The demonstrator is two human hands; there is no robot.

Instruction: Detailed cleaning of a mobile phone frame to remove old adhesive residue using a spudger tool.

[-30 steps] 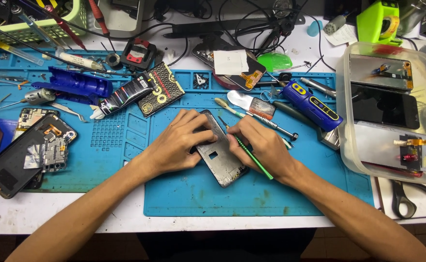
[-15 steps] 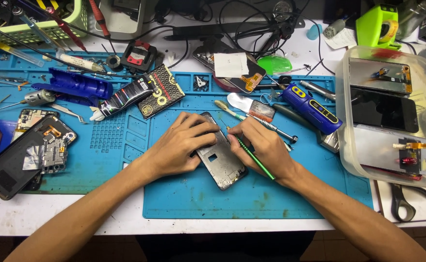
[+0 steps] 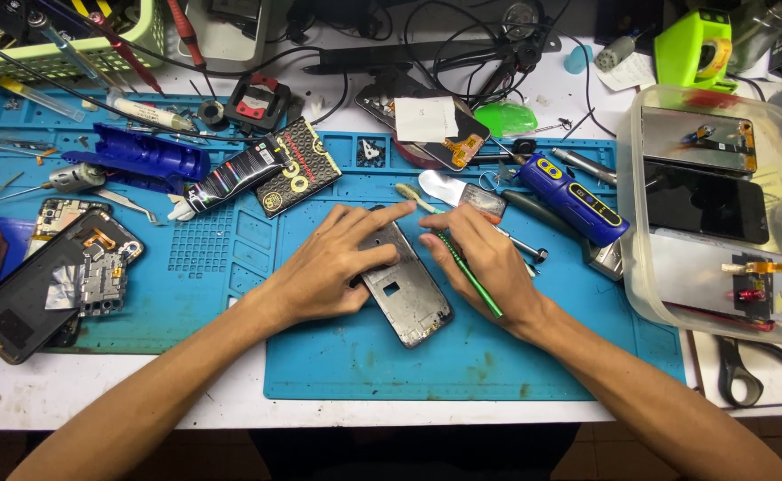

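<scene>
A grey metal phone frame [image 3: 406, 291] lies tilted on the blue work mat [image 3: 462, 365] in the head view. My left hand [image 3: 333, 264] presses down on its upper left part, fingers spread over the top edge. My right hand [image 3: 489, 263] rests at the frame's right edge and grips a thin green tool [image 3: 469, 274], whose upper tip sits by the top right corner of the frame.
A clear plastic box [image 3: 720, 214] with phone parts stands at the right. An opened phone [image 3: 44, 281] lies at the left. A blue screwdriver [image 3: 574, 198], a spudger [image 3: 449, 191], black packets [image 3: 271, 169], scissors [image 3: 743, 370] and cables surround the mat.
Both hands stay on the phone frame. The right hand's fingers have shifted slightly up along the frame's right edge with the green tool.
</scene>
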